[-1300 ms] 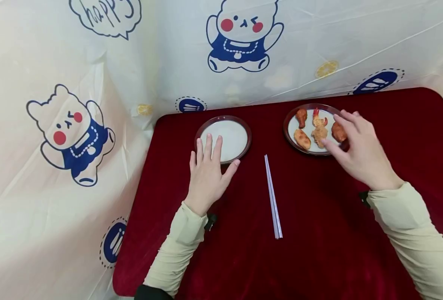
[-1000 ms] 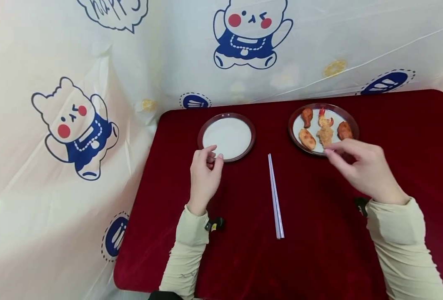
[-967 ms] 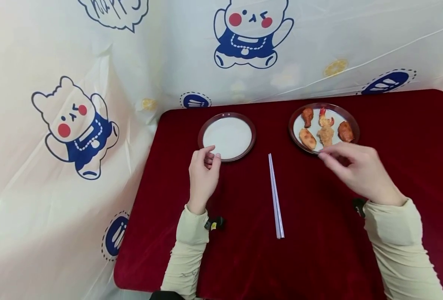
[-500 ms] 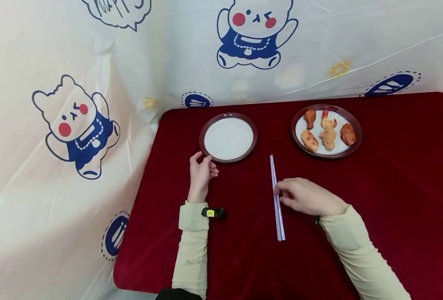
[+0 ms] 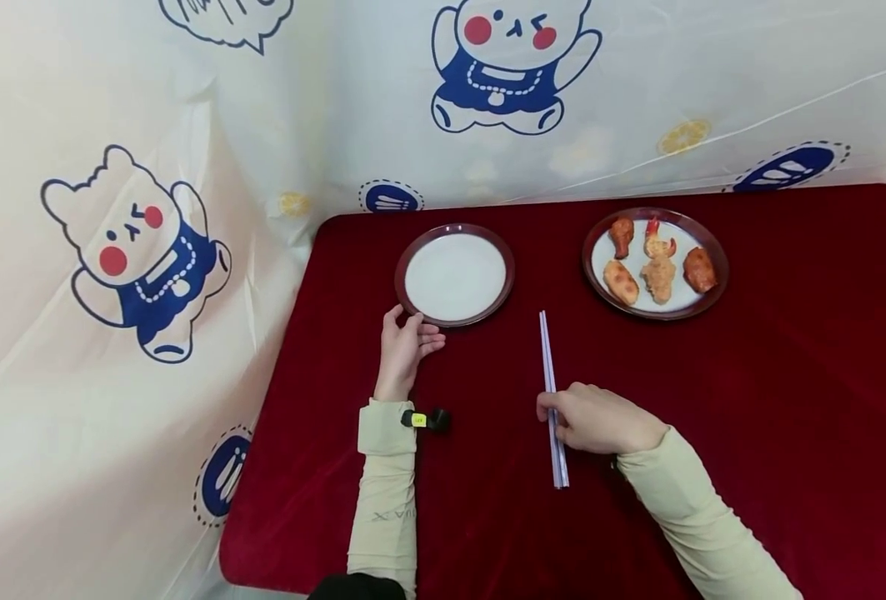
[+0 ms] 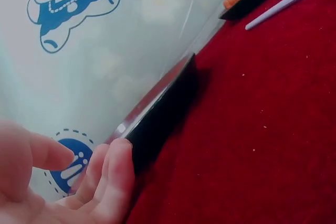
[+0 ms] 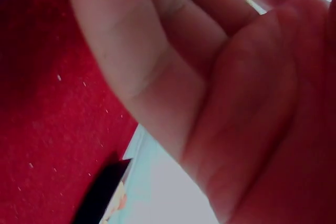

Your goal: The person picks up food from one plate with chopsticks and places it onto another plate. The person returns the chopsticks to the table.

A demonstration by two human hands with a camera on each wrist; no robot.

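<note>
While right fingers (image 5: 547, 402) pinch slender chopsticks (image 5: 548, 358) (velvety cloth (image 5: 488, 500) below), left fingers (image 5: 431, 337) loosely parted.

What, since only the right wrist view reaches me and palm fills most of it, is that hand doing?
Observer: In the head view, the right hand holds a pair of pale chopsticks, gripping them around the middle of their length.
Operator: My view shows nothing of the left hand. Where is it?
Observer: It is at the near left rim of the plate with no food on it; whether it touches that rim I cannot tell for sure.
</note>
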